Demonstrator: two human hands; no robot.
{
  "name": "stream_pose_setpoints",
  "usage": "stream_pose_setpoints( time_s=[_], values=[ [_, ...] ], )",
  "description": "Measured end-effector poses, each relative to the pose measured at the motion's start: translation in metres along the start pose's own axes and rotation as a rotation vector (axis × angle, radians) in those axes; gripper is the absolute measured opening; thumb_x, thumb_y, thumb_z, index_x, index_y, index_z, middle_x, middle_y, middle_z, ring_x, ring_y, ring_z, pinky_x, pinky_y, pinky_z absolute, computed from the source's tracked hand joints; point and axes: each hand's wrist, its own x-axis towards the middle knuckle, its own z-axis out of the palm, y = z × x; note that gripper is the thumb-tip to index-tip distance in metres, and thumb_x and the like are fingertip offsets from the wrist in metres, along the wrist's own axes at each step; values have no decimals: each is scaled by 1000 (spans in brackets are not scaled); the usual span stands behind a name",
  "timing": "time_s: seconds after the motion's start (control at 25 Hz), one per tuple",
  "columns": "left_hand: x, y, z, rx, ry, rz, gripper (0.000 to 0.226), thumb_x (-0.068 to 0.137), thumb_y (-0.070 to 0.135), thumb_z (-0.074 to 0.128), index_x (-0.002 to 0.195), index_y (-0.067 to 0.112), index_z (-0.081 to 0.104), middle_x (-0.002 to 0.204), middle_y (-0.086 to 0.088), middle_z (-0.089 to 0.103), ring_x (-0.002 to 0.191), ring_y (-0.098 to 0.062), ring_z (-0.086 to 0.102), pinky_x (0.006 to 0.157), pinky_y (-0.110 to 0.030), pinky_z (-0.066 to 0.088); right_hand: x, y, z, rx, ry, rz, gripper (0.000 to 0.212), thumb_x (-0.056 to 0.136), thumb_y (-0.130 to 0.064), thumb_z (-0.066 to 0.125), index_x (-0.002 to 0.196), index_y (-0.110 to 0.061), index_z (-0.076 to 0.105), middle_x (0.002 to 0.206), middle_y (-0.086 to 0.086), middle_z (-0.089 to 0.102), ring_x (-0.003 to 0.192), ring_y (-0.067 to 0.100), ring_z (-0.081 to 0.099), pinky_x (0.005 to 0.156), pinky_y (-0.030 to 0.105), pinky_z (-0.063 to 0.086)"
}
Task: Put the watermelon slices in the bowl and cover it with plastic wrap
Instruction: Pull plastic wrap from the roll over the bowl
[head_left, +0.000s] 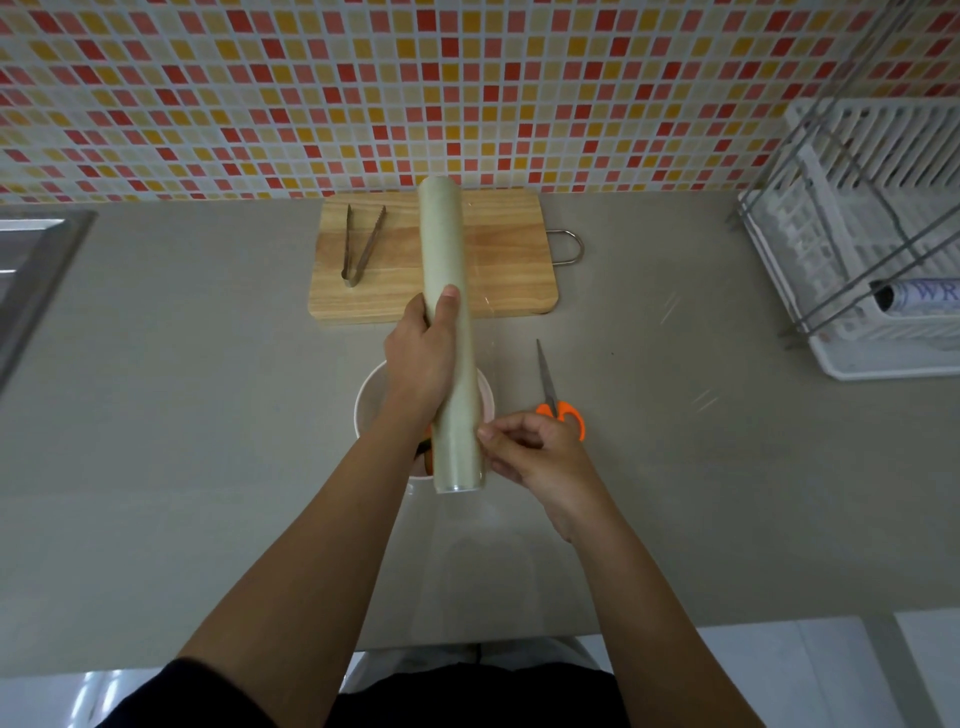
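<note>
— What are the right fingers doing?
— The right hand's (540, 457) thumb and fingertips (489, 432) are pinched together against the right side of the long, pale greenish roll of plastic wrap (448, 260), close to its near end. They seem to nip the outer layer, though the film is too clear to be sure. The other fingers curl in behind.

— And the left?
— The left hand (423, 364) is wrapped round the roll's middle from the left. Its thumb (450, 295) lies along the top and its fingers are hidden underneath. Both forearms reach forward from the bottom of the view.

— Which way does the roll run?
— Its long axis goes straight away from the person. The far end points at the mosaic wall of red, orange and cream tiles (208, 104), above the pale wooden cutting board (509, 260). The near end, open core showing, hangs over the round white bowl (365, 410). The roll is lifted off the grey countertop (182, 415).

— What's in the bowl?
— Wrist and roll hide most of it. A reddish scrap (427, 460) peeks out; I cannot tell what it is.

— Anything else around?
— Orange-handled scissors (548, 384) lie just right of the bowl, blades toward the wall. Metal tongs (361, 244) rest on the board's left part. A white dish rack (857, 234) stands far right.
</note>
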Motion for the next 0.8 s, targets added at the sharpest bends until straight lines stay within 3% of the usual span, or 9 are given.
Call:
stream_pose_setpoints(
  time_s=[0.2,0.36,0.48,0.68,0.8],
  values=[
    [-1,0,0,-42,-5,-7,41,96,49,39,103,16,61,85,7,59,78,-9,55,62,-21,37,2,-6,-12,-67,-24,84,17,91,-10,55,75,-14,59,73,0,60,64,2,59,59,10,52],
    [-3,1,3,-53,-18,-20,46,96,49,40,127,16,47,102,2,57,89,-16,56,71,-25,39,0,-5,-13,-5,-75,124,10,89,-20,59,83,-13,61,69,-7,63,65,1,61,64,13,53],
    [-4,1,2,-43,-10,-62,46,94,52,42,122,15,43,102,1,56,83,-13,55,61,-22,37,-2,3,-14,11,-94,123,7,85,-9,64,91,-12,61,83,-3,63,76,1,61,64,13,53],
    [-6,-5,-1,25,-109,-35,56,77,58,66,113,21,43,97,3,62,88,-18,65,78,-36,53,5,18,-23,-13,-76,175,12,87,-7,61,80,-16,60,80,-3,58,74,3,55,65,14,50],
    [-9,-9,0,92,-102,23,54,77,48,70,115,19,46,92,4,62,84,-18,66,71,-34,54,5,25,-31,-123,-146,265,10,89,-12,59,82,-19,58,80,-5,54,73,1,52,64,14,48]
  ],
)
